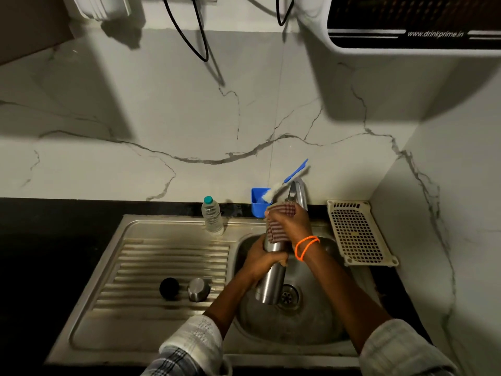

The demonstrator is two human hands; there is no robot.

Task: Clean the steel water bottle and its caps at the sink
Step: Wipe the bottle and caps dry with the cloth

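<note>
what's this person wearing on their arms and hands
Both hands are bare, no gloves. The right hand has two thin orange bands looped around its wrist; the left hand wears nothing at the wrist. Both forearms are bare up to pale, whitish sleeves pushed up near the elbows, with a dark check pattern showing on the left one.

The dark counter (54,240) carries an inset steel sink unit (173,229). On its ribbed drainboard lie a black cap (169,287) and a steel cap (198,289). A plastic bottle (212,215), blue holder (259,202) and perforated tray (357,232) line the back edge.
</note>
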